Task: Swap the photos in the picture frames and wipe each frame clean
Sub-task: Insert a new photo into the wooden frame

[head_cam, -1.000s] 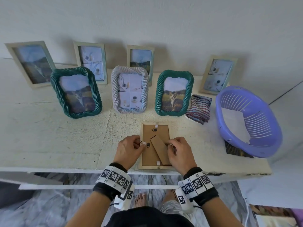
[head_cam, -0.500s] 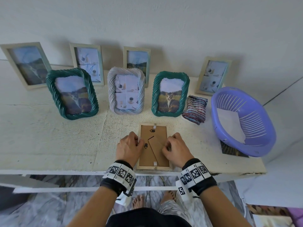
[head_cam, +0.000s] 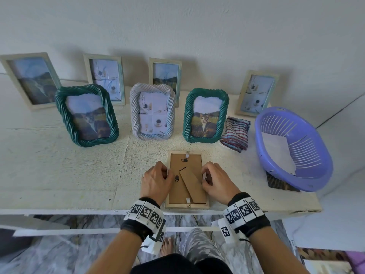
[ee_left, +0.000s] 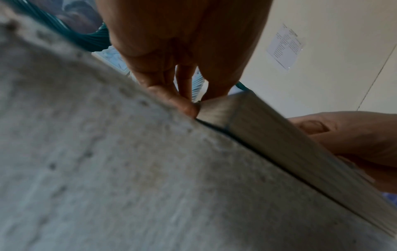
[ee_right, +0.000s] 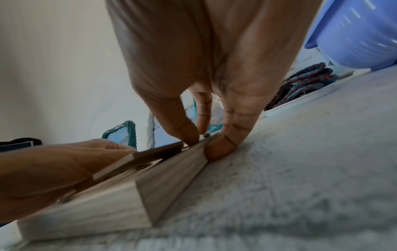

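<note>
Both hands sit slightly farther apart than a moment earlier; wooden frame (head_cam: 186, 179) lies face down at the table (head_cam: 59, 175) front edge, stand flap (head_cam: 192, 184) raised; left hand (head_cam: 156, 181) and right hand (head_cam: 218, 181) pinch its opposite side rails with curled fingers; striped cloth (head_cam: 235, 136) and purple basket (head_cam: 292, 147) lie to the right.

Rough white-painted tabletop (head_cam: 59, 175) set against a plain pale wall (head_cam: 197, 26). At the table's right end, a lilac slatted plastic basket (head_cam: 308, 147), tilted, with a white sheet (head_cam: 278, 153) lying inside. Below the table's front edge, grey marbled floor (head_cam: 49, 254). From the left wrist, a printed page (ee_left: 285, 47) stuck on a wall, text too small to read.
</note>
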`<state>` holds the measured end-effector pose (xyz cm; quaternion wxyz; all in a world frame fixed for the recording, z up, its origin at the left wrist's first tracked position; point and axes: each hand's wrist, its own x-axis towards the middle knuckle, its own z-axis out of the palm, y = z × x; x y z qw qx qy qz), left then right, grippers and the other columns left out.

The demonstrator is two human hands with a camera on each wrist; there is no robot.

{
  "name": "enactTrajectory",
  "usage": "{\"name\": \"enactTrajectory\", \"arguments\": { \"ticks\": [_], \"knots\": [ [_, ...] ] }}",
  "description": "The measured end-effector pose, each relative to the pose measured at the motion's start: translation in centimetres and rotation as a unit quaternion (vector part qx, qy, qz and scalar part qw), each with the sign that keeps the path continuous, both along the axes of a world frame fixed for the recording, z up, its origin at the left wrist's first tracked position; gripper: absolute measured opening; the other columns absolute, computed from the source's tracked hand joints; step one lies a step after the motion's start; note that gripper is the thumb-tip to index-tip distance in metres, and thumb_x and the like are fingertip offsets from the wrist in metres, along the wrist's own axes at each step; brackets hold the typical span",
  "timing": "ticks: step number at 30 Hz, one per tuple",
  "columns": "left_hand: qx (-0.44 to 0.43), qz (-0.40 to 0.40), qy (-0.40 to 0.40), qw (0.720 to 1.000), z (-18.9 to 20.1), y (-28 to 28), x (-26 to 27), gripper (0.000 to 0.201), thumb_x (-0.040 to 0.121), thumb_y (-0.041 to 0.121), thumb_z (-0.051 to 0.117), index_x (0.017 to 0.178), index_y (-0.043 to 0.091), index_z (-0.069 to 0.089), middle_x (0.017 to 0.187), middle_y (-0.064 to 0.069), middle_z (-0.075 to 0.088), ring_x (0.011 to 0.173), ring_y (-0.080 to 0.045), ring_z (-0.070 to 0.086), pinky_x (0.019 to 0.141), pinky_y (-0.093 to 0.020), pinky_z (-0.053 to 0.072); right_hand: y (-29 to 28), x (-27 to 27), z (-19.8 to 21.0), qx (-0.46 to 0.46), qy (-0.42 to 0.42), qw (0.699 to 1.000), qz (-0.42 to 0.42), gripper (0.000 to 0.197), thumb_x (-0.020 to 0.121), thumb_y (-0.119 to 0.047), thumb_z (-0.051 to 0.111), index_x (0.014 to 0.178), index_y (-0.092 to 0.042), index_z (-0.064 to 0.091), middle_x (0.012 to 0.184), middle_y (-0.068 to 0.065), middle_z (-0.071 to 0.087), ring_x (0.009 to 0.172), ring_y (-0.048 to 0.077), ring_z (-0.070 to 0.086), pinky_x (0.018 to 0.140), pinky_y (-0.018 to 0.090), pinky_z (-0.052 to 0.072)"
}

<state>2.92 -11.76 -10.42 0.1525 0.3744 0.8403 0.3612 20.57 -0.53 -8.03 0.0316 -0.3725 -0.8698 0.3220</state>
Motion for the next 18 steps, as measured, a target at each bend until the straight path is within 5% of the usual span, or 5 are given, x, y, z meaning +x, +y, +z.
{"name": "enactTrajectory", "arguments": {
  "ticks": [6,11,18],
  "knots": [
    [0.014,-0.016,-0.039,0.999,-0.2,-0.7,-0.6,0.018,0.086,0.033,0.068,0.093,0.018,0.060,0.074,0.008,0.062,0.068,-0.012,0.058,0.066,-0.031,0.050,0.6,-0.4,0.5,-0.003,0.006,1.000,-0.023,0.036,0.090,-0.014,0.059,0.124,-0.016,0.047,0.094,0.002,0.056,0.081,0.014,0.055,0.074,0.026,0.047],
    [0.042,-0.026,-0.055,0.997,-0.5,-1.3,-0.6,0.023,0.085,0.029,0.072,0.103,0.018,0.064,0.074,0.009,0.063,0.067,-0.009,0.060,0.067,-0.026,0.053,2.1,-2.7,1.5,0.109,-0.043,0.992,-0.036,0.025,0.095,-0.027,0.053,0.116,-0.014,0.053,0.105,0.004,0.056,0.083,0.017,0.057,0.069,0.023,0.042],
    [0.053,-0.036,-0.056,0.996,-0.8,-1.4,-0.9,0.022,0.085,0.028,0.073,0.104,0.019,0.065,0.075,0.010,0.063,0.067,-0.009,0.062,0.067,-0.029,0.055,3.7,-6.7,2.0,0.159,-0.096,0.982,0.022,0.035,0.094,-0.046,0.050,0.105,-0.013,0.058,0.105,0.007,0.055,0.095,0.025,0.056,0.079,0.038,0.050]
  ]
}}
